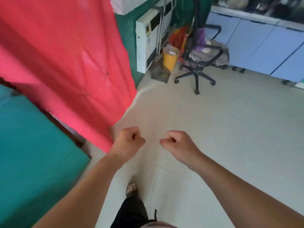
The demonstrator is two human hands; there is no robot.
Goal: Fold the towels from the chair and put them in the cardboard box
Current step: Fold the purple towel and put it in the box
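Office chair stands far across the tiled floor, heaped with cloth (towels, apparently; blurred). Left hand and right hand hover side by side, apart, fingers curled tight, holding nothing. Red curtain hangs left.

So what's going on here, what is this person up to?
A person stands on the tiled floor with both arms held out. The left hand and right hand are closed into fists, fingers curled, holding nothing. Ahead stands a wheeled office chair with cloth heaped on its seat, probably the towels. No cardboard box is in view. A red curtain hangs to the left.
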